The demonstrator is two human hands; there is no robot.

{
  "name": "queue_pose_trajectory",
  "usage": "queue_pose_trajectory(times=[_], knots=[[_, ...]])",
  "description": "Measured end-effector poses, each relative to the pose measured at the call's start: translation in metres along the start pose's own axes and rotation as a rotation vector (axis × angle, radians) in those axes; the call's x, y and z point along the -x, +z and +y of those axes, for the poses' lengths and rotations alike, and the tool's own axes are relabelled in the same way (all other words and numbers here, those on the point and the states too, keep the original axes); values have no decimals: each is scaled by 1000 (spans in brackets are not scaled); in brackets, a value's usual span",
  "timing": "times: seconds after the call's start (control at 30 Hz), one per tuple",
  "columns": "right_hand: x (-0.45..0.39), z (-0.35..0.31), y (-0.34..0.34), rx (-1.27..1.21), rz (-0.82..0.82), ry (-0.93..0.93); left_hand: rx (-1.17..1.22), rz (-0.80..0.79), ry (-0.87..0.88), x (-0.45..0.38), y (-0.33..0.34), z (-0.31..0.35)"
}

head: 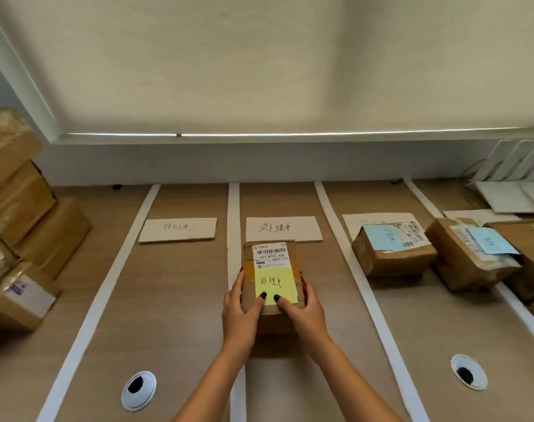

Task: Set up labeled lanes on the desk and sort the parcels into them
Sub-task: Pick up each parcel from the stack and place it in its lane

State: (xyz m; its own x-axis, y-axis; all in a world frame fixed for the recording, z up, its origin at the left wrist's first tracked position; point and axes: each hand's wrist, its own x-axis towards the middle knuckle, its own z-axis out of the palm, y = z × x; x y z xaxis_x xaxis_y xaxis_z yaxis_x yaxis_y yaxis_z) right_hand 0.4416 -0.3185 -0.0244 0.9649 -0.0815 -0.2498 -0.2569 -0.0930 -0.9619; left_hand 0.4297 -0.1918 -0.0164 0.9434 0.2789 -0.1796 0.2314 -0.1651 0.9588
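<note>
Over on the left edge, a stack of brown cartons [22,208] waits, unsorted by the look of it. Next lane along, a handwritten card [178,229] heads bare desk [168,300] between white tape strips [98,300]. Now the action: a small cardboard parcel [270,263] sits in the middle lane, just below the card reading 处理中 [284,228], wearing a yellow sticky note [274,284] with the same words. It looks light and stiff, a taped box with firm corners, so I'd say the long sides near the close end are the place to take it. And that's the grip: left hand [241,306] wrapped on the left side, right hand [305,306] on the right, fingers curled round the edges, both thumbs pressing down on the note. Whether it's resting on the desk or just off it, I can't tell. To the right, two parcels with blue notes [393,248] [472,257] fill their lanes
</note>
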Motion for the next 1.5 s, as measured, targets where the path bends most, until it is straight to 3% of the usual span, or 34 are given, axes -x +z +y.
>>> queue_pose_trajectory(times=[0.4,0.53,0.67,1.03,1.3,1.5], knots=[[-41,-6,10,0,69,-55,87,32,-25,-46,11,0],[-31,-21,8,139,88,-85,44,74,-8,-35,10,15],[-8,-41,0,363,175,-251,-51,95,97,-12,-8,41],[149,-80,-24,232,-96,-321,7,26,198,138,-74,109],[269,-113,-15,231,-94,-392,-30,19,226,248,-134,112],[345,-111,32,251,-72,-416,6,-9,258,305,-210,90]])
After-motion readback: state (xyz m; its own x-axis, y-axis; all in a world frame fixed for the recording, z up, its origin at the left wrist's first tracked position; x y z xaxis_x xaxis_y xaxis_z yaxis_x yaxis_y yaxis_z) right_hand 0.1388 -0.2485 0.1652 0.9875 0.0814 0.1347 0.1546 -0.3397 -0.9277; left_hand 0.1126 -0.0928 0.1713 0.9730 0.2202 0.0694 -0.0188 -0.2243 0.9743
